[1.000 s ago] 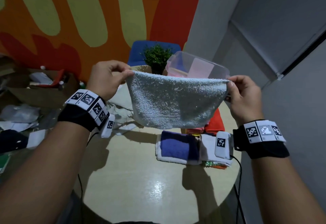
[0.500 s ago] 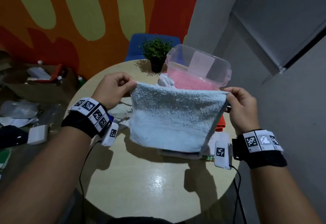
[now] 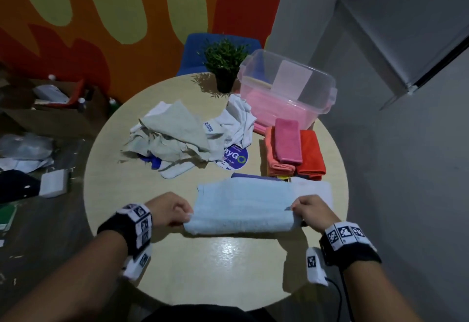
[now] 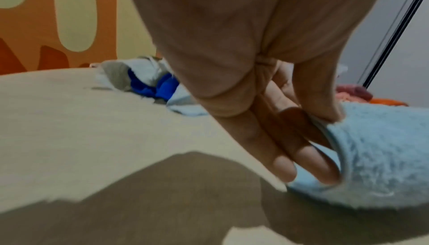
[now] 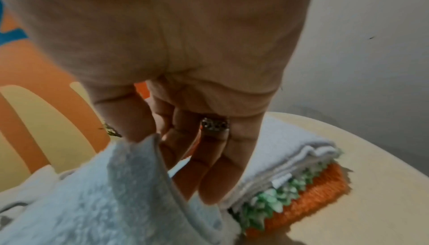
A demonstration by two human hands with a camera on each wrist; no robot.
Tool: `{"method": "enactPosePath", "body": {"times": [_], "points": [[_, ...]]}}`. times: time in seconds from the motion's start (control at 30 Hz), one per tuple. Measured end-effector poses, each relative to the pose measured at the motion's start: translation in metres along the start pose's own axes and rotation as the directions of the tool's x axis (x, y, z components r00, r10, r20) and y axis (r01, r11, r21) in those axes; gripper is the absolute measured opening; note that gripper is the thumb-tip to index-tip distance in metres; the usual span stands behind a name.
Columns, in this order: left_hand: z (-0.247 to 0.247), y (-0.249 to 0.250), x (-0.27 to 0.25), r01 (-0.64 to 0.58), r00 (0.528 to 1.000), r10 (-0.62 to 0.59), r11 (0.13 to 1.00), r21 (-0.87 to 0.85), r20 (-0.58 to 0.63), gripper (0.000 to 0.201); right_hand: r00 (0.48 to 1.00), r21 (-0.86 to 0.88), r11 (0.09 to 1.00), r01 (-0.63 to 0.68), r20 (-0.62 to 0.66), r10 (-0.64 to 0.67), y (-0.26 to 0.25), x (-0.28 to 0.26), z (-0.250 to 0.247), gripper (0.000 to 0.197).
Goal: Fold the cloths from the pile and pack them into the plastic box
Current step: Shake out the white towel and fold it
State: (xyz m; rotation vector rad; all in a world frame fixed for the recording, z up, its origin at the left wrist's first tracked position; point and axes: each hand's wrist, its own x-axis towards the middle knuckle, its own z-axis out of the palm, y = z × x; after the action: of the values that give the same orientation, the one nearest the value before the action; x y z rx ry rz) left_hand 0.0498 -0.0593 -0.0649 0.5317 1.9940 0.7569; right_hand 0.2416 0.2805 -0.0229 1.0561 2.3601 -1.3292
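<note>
A light blue towel [image 3: 241,207] lies stretched across the near part of the round table [image 3: 203,271]. My left hand [image 3: 172,210] pinches its near left corner [image 4: 336,124] between thumb and fingers. My right hand [image 3: 308,210] pinches the near right corner [image 5: 144,149]. The towel's far edge rests on a low stack of folded cloths [image 3: 312,187]. The unfolded pile [image 3: 182,136] of white and grey cloths sits mid-table. The clear plastic box [image 3: 286,90], holding a pink cloth, stands at the back right with its lid raised.
Folded pink, salmon and red cloths [image 3: 294,149] are stacked in front of the box. A small potted plant [image 3: 224,65] stands at the far edge beside a blue chair [image 3: 193,52]. A round sticker [image 3: 233,159] lies mid-table. Clutter and boxes [image 3: 38,108] cover the floor to the left.
Both hands have lowered the blue towel from chest height down onto the table, laying it flat over the folded stack. The view has tilted down, so the pile now shows.
</note>
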Motion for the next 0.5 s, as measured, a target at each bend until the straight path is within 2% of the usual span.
{"method": "enactPosePath", "body": {"times": [0.07,0.1,0.23,0.37,0.5], "points": [[0.012,-0.004,0.0,0.048,0.999,-0.047,0.99,-0.131,0.011,0.011,0.998,-0.044,0.998,-0.034,0.045,0.036,0.006,0.003,0.001,0.027],[0.014,-0.002,0.0,0.053,0.998,-0.059,0.979,-0.196,-0.024,0.009,0.999,-0.055,0.998,-0.032,0.033,0.034,0.007,0.006,-0.001,0.024],[0.01,0.014,0.018,-0.029,0.956,-0.108,0.892,-0.452,-0.274,0.011,0.994,-0.137,0.99,0.038,-0.098,-0.052,0.001,0.026,-0.012,0.021],[0.0,0.034,0.05,-0.072,0.882,-0.079,0.952,-0.298,-0.464,0.013,0.953,-0.172,0.984,0.054,-0.286,-0.103,-0.015,0.053,-0.012,0.017],[-0.001,0.038,0.075,-0.065,0.858,-0.079,0.964,-0.259,-0.507,0.01,0.911,-0.13,0.991,0.007,-0.409,-0.06,-0.022,0.074,-0.008,0.015]]}}
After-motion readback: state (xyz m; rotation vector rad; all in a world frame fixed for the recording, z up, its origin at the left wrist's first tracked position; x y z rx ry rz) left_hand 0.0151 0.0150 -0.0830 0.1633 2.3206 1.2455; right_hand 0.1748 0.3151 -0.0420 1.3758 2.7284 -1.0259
